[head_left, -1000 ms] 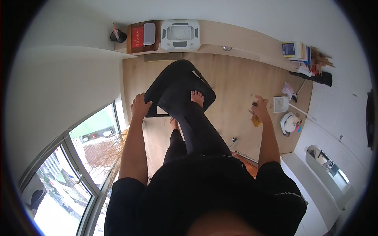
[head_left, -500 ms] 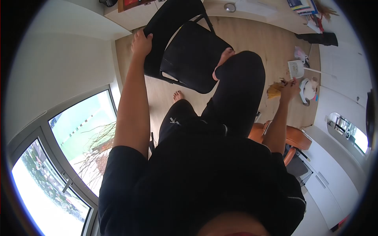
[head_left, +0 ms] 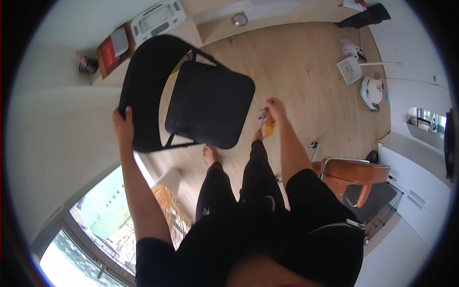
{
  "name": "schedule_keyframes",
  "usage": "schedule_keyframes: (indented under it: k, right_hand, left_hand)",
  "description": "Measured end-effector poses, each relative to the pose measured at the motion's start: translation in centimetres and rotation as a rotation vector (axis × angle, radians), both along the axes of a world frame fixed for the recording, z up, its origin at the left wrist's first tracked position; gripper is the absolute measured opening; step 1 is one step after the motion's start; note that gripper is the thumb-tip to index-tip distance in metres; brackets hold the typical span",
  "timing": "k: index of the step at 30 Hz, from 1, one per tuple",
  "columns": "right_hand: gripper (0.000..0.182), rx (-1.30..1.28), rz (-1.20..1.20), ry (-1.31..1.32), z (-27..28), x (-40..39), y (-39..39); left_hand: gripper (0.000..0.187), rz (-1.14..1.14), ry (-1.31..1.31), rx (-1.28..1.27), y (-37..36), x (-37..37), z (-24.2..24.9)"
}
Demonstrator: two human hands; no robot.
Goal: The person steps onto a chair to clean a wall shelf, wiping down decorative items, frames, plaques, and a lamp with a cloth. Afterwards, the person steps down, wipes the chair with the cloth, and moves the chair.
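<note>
The left hand (head_left: 123, 125) grips the curved backrest of a black folding chair (head_left: 209, 109), which stands on the wooden floor (head_left: 306, 71) just in front of the person's bare feet. The right hand (head_left: 273, 111) is closed on a small yellow and purple bundle (head_left: 267, 124), too blurred to identify. An orange chair (head_left: 356, 173) stands to the right, and a white dustpan (head_left: 349, 70) lies farther off, near the wall.

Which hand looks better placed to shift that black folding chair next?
Probably the left hand: it already grips the black folding chair by its backrest, while the right hand holds a small yellow object.
</note>
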State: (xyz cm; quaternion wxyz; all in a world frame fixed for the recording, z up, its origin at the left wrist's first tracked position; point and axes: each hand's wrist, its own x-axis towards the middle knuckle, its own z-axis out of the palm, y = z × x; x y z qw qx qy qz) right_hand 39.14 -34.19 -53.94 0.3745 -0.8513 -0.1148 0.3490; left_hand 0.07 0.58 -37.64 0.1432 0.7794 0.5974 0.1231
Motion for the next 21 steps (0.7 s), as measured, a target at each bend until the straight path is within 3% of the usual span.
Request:
schedule_keyframes:
  k: [1,2,4,5,6,8,15,21]
  right_hand:
    - [0.029,-0.024,-0.116,0.176,-5.1,-0.8,-0.2]
    - [0.047,-0.221,-0.067,0.253,-9.9,-1.1,-0.2]
    - [0.079,-0.225,-0.177,0.266,-13.4,-3.2,0.5]
    - [0.078,-0.053,-0.303,0.620,-11.1,-2.9,1.5]
    - [0.078,-0.044,-0.332,0.646,-11.9,-3.3,2.0]
    - [0.069,0.263,-0.301,1.129,-14.0,-3.4,1.7]
    - [0.057,0.423,-0.681,1.099,-12.8,-1.0,-0.6]
    - [0.045,0.526,-0.890,0.944,-11.8,7.5,-8.5]
  left_hand:
    - [0.069,0.059,-0.003,-0.062,-0.6,1.1,1.3]
    - [0.073,0.156,-0.039,-0.159,-0.5,2.0,2.0]
    - [0.067,0.233,-0.028,-0.267,0.5,3.2,2.5]
    - [0.062,0.209,-0.007,-0.237,1.1,3.2,2.1]
    - [0.058,0.192,0.013,-0.211,1.2,3.2,2.0]
    - [0.051,0.265,-0.064,-0.204,0.4,4.5,2.1]
    - [0.050,0.327,-0.313,-0.218,-2.1,9.2,1.8]
    - [0.041,0.161,-0.392,-0.297,-6.8,26.4,2.7]
